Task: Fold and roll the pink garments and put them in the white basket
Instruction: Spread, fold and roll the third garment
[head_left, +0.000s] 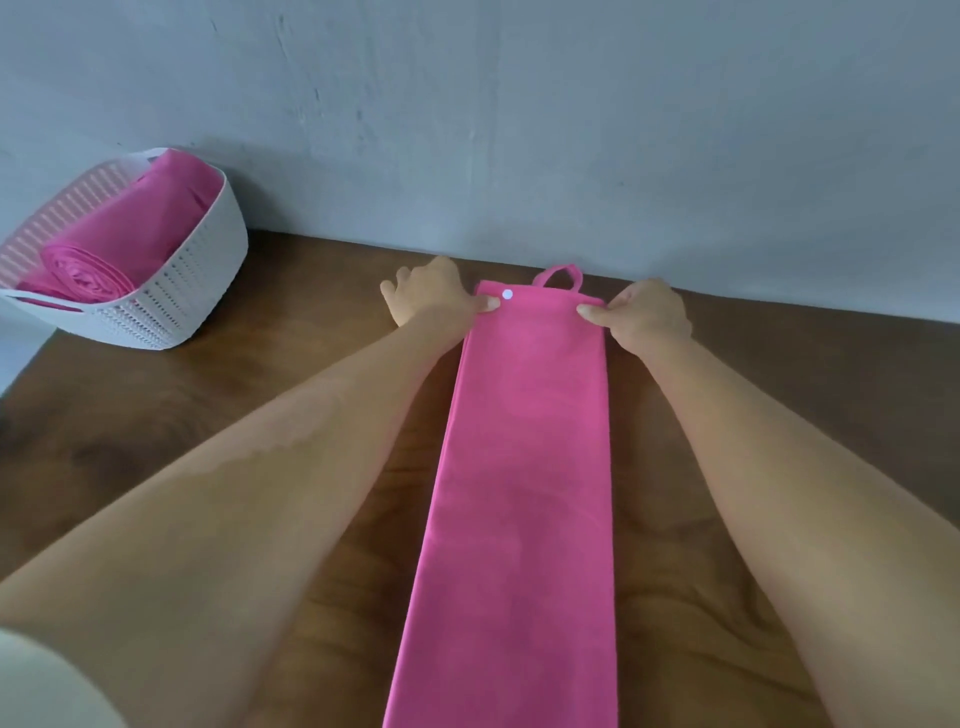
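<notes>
Pinching long folded pink garment (519, 467) corners — left grip (431, 300), right grip (649, 313); perforated white basket (208, 283)

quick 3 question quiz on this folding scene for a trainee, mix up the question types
1. True or false: the white basket on the table is empty.
2. Where do the left hand and right hand grip the long pink garment? A) near end B) far end by the wall C) middle
3. What small thing sits on the garment beside the left thumb?

Key: 1. False, it holds rolled pink garments. 2. B. 3. A white button.
</notes>
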